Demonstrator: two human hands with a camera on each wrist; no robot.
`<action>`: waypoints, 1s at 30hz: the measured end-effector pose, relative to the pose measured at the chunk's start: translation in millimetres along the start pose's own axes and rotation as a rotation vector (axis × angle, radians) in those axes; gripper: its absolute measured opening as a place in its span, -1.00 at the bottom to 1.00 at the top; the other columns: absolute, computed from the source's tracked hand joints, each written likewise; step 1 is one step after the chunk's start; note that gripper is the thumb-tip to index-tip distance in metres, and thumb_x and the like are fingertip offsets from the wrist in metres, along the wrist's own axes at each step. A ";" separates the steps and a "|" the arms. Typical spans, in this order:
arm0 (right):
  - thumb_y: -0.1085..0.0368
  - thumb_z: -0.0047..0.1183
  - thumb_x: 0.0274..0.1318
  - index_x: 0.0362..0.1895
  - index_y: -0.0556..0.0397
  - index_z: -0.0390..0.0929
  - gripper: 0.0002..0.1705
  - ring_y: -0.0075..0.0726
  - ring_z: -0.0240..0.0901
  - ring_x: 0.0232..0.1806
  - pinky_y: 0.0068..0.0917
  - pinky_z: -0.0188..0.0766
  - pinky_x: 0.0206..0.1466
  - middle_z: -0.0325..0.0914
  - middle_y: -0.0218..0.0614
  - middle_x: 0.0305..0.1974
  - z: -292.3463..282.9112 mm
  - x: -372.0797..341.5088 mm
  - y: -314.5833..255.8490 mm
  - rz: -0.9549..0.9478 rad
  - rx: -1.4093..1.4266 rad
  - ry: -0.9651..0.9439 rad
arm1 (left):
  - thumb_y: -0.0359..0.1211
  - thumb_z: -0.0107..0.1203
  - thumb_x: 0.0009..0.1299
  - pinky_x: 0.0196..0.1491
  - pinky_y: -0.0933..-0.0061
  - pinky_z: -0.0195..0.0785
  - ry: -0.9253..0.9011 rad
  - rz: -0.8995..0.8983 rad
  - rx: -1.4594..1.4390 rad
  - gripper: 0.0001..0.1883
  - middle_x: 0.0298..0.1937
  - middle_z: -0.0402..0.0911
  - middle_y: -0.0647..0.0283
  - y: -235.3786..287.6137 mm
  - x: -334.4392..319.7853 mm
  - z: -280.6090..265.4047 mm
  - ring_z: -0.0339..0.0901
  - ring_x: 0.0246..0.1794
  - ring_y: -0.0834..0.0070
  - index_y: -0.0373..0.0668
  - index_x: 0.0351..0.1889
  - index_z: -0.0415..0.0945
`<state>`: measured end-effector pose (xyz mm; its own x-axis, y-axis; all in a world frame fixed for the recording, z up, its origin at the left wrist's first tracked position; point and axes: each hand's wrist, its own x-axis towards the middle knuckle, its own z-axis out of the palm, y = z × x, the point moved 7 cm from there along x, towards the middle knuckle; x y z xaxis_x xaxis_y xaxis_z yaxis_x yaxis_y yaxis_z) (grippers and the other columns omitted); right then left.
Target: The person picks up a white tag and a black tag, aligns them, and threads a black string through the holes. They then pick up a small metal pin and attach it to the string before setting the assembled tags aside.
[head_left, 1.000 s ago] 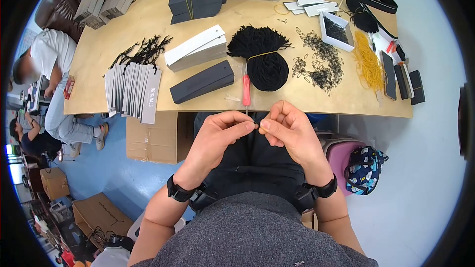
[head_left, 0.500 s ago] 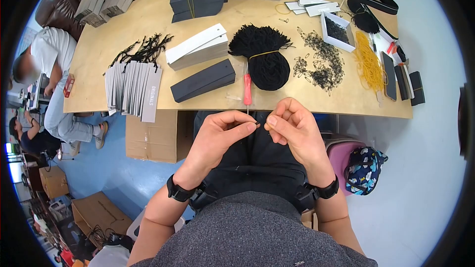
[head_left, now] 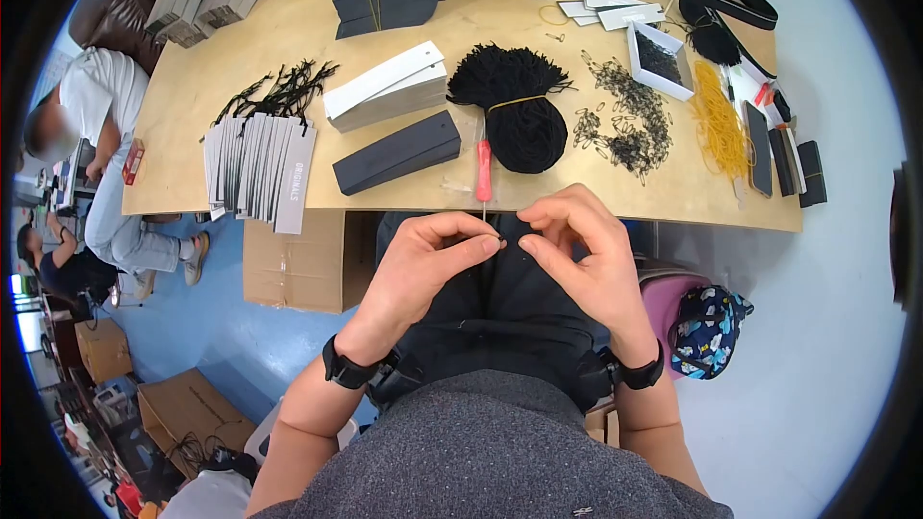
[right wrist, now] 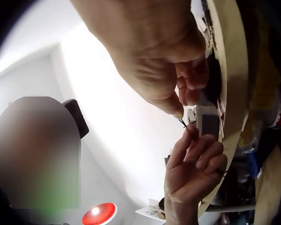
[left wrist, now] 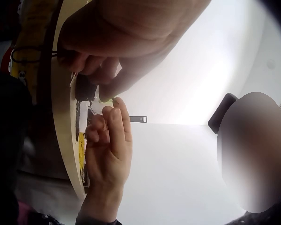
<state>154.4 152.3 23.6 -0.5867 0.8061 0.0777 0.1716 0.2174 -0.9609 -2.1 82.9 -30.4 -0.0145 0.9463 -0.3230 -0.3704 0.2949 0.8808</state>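
Note:
Above my lap, just off the table's front edge, my left hand (head_left: 428,264) pinches a small dark thin piece (right wrist: 183,123) between thumb and index finger. A loop of black cord (left wrist: 12,55) hangs out from the same hand in the left wrist view. Close on the right, my right hand (head_left: 586,255) has its thumb and index finger spread apart, fingertips near the pinched piece. Beyond the hands, a red-handled tool (head_left: 484,168) with a thin metal shaft juts over the edge. Behind it lies a banded bundle of black cords (head_left: 527,135).
Strung grey tags (head_left: 255,168) lie at the left, with white tags (head_left: 385,86) and dark tags (head_left: 396,154) stacked nearer the middle. Loose small pins (head_left: 625,120), a white box of pins (head_left: 661,62) and yellow bands (head_left: 716,120) are at the right. A person (head_left: 96,106) sits far left.
My right hand has drawn away from the left fingertips, up and to the right, and its thumb and index finger have parted. The left hand has stayed nearly in place.

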 end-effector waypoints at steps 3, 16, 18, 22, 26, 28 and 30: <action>0.45 0.28 0.07 -0.17 0.04 0.65 -0.80 -0.49 0.46 -0.41 -0.49 0.40 -0.34 0.46 -0.36 -0.27 -2.6 1.0 -16.0 -0.107 -0.226 -0.016 | -0.47 0.25 0.38 -0.05 0.62 0.42 -0.025 -0.013 0.007 -0.84 -0.22 0.71 0.26 3.4 -0.6 2.4 0.59 -0.17 0.63 -0.36 -0.15 0.67; 0.43 0.26 0.02 -0.24 0.04 0.59 -0.82 -0.23 0.50 -0.39 -0.36 0.48 -0.32 0.42 -0.30 -0.28 10.1 0.2 -15.6 -0.311 -0.395 -0.065 | -0.41 0.22 0.43 -0.07 0.64 0.39 -0.049 -0.064 0.022 -0.83 -0.21 0.67 0.34 -7.2 -2.4 -3.0 0.53 -0.18 0.70 -0.32 -0.10 0.64; 0.42 0.26 0.02 -0.21 0.04 0.59 -0.80 -0.23 0.50 -0.39 -0.36 0.48 -0.32 0.42 -0.29 -0.27 10.3 0.8 -14.7 -0.299 -0.383 -0.066 | -0.42 0.21 0.43 -0.08 0.64 0.38 -0.038 -0.041 -0.008 -0.85 -0.22 0.66 0.35 -5.5 -2.7 -3.1 0.52 -0.19 0.70 -0.31 -0.13 0.65; 0.40 0.26 0.05 -0.13 0.05 0.55 -0.74 -0.24 0.50 -0.38 -0.35 0.47 -0.32 0.42 -0.26 -0.25 7.6 1.7 -17.4 -0.233 -0.340 -0.078 | -0.43 0.21 0.43 -0.07 0.64 0.38 -0.038 -0.011 -0.010 -0.86 -0.23 0.66 0.35 -3.7 -2.2 -3.3 0.52 -0.19 0.70 -0.31 -0.14 0.65; 0.40 0.26 0.07 -0.16 0.08 0.55 -0.77 -0.26 0.49 -0.39 -0.38 0.46 -0.32 0.42 -0.25 -0.25 7.5 2.1 -17.5 -0.221 -0.292 -0.093 | -0.41 0.23 0.41 -0.29 0.71 0.21 -0.025 0.030 0.022 -0.87 -0.25 0.65 0.41 -0.4 -2.3 -1.6 0.41 -0.32 0.78 -0.24 -0.13 0.65; 0.42 0.26 0.06 -0.19 0.09 0.55 -0.79 -0.26 0.48 -0.40 -0.39 0.45 -0.32 0.42 -0.25 -0.26 9.3 3.0 -10.6 -0.210 -0.268 -0.108 | -0.42 0.22 0.42 -0.28 0.71 0.21 -0.027 0.034 0.028 -0.87 -0.24 0.65 0.41 -0.3 -2.1 -0.8 0.42 -0.31 0.78 -0.24 -0.13 0.65; 0.44 0.25 0.05 -0.23 0.10 0.55 -0.82 -0.26 0.48 -0.40 -0.40 0.44 -0.33 0.43 -0.25 -0.27 10.8 4.0 -8.4 -0.200 -0.242 -0.125 | -0.42 0.21 0.42 -0.29 0.69 0.21 -0.019 0.037 0.041 -0.86 -0.28 0.63 0.42 -1.4 -2.1 -1.4 0.41 -0.32 0.78 -0.25 -0.12 0.65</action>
<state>142.1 147.7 29.1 -0.7175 0.6639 0.2107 0.2175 0.5010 -0.8377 -2.9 80.3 -31.4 -0.0099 0.9588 -0.2838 -0.3312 0.2647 0.9057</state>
